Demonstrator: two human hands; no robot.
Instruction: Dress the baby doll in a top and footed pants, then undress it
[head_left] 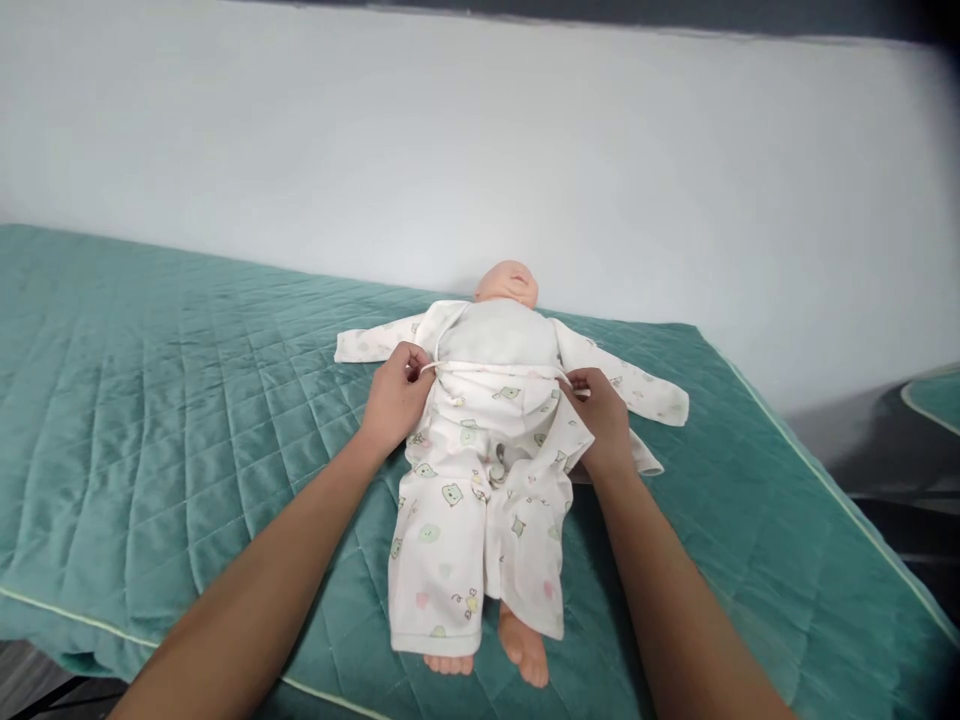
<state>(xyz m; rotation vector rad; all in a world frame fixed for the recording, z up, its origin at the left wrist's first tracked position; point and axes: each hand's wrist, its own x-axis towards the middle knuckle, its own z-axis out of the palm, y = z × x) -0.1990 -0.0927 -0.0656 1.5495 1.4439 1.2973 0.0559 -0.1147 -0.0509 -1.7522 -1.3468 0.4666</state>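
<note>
A baby doll (510, 285) lies on its back, head away from me, in a white printed top and white printed baby trousers (454, 500). My left hand (395, 398) is closed in a pinch on a thin white tie (429, 367) at the left end of the trouser waist. At the right end, my right hand (602, 418) is closed round the other white tie, its fingers partly hidden. The waistband (502, 370) runs between both hands across the doll's belly. The top's front is spread open over a pale torso (499, 335). Two feet (525, 648) show below the trouser legs.
A green quilted cover (187, 420) lies under the doll, with pale piping along its edges. Behind it rises a white wall (375, 150). The doll's sleeves (652, 395) stretch out to both sides. Part of another green surface (937, 395) shows at far right.
</note>
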